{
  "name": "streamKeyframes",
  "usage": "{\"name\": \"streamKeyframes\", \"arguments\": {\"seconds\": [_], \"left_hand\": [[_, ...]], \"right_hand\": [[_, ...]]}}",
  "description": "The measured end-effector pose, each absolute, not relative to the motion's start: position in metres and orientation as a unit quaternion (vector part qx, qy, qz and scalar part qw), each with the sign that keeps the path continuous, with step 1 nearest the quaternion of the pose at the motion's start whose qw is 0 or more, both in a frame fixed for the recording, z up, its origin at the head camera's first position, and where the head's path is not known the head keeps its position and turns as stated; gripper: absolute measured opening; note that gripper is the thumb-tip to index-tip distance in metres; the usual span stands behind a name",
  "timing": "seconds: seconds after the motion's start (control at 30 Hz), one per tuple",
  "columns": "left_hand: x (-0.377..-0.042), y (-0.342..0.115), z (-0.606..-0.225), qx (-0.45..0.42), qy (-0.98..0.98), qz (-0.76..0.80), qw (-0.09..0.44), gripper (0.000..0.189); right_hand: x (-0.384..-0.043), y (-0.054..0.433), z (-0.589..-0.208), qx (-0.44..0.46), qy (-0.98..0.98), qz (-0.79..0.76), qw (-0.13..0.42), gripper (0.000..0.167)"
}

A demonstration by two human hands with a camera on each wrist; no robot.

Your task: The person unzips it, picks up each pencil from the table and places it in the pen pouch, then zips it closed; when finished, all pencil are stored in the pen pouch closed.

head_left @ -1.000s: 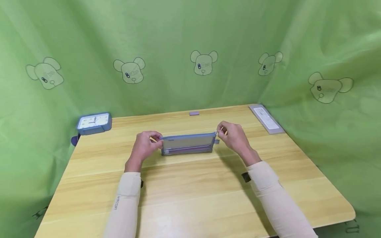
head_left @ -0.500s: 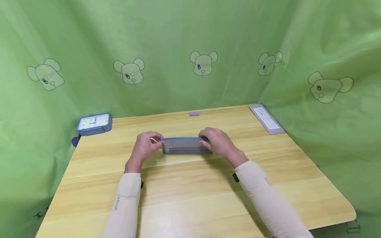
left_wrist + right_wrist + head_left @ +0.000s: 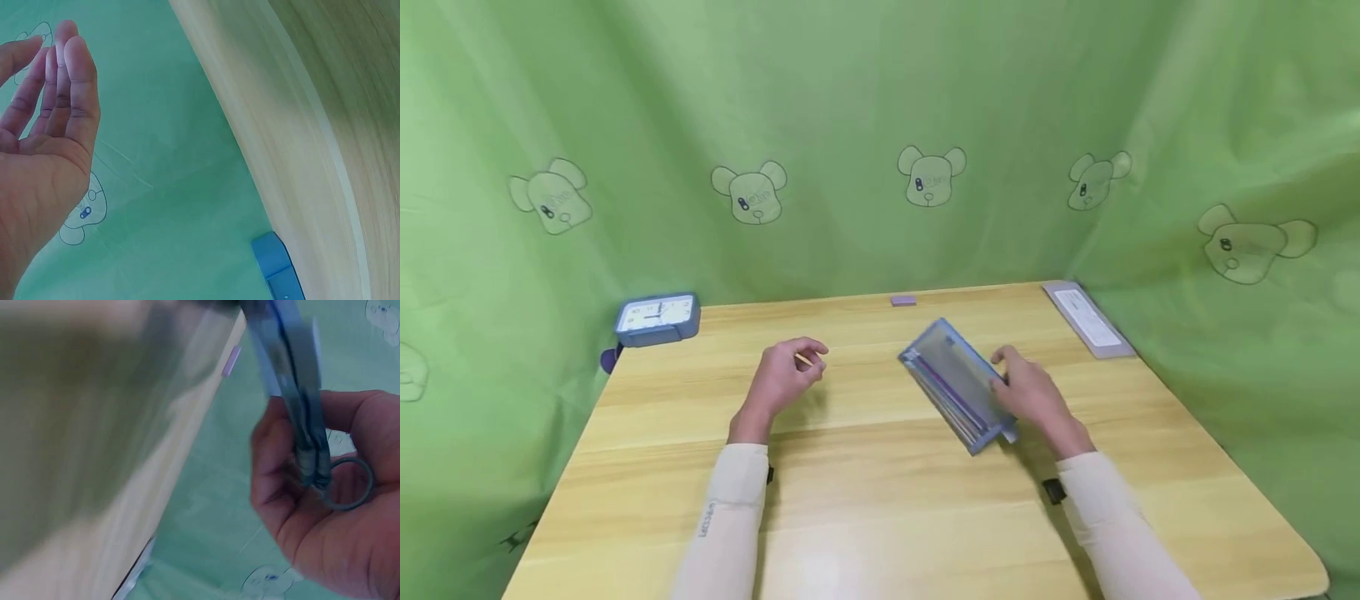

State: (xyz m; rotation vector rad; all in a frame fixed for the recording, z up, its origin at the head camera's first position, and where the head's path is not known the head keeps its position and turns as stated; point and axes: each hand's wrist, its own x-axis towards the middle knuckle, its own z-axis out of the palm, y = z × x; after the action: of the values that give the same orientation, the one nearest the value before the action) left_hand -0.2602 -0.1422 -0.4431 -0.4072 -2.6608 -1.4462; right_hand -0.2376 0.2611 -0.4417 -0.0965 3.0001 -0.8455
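My right hand [image 3: 1033,390] grips a see-through zip pencil case [image 3: 962,375] by its blue zipper edge, thumb on the near face. The case hangs slanted over the table, and several pens or pencils [image 3: 951,404] show along its lower side. In the right wrist view the case [image 3: 297,381] is seen edge-on between fingers and thumb, and a metal ring [image 3: 350,483] at its end lies against the palm. My left hand [image 3: 782,375] hovers left of the case with nothing in it; its fingers [image 3: 84,75] are loosely bent, thumb apart from them.
A blue clock [image 3: 658,319] stands at the table's back left corner. A small purple block [image 3: 903,301] lies by the back edge. Toward the back right is a flat grey-purple packet [image 3: 1090,321] with a white label. Green curtains [image 3: 842,100] enclose the wooden table [image 3: 865,500].
The left hand has let go of the pencil case. My right hand moved along the zipper, then swung the case rightward and turned it to a slant.
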Motion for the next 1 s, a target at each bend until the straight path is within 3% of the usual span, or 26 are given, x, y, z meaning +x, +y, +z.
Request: {"name": "streamKeyframes", "arguments": {"seconds": [0.3,0.6,1.0], "left_hand": [[-0.265,-0.134,-0.448,-0.143,-0.882,-0.448,0.037,0.017],[-0.269,-0.13,-0.45,-0.15,-0.877,-0.454,0.044,0.014],[-0.27,-0.129,-0.449,-0.149,-0.879,-0.452,0.044,0.014]], "right_hand": [[-0.213,0.299,-0.451,0.068,0.975,-0.196,0.074,0.041],[-0.216,0.299,-0.461,0.062,0.976,-0.191,0.086,0.027],[-0.217,0.305,-0.463,0.048,0.975,-0.199,0.083,0.037]]}}
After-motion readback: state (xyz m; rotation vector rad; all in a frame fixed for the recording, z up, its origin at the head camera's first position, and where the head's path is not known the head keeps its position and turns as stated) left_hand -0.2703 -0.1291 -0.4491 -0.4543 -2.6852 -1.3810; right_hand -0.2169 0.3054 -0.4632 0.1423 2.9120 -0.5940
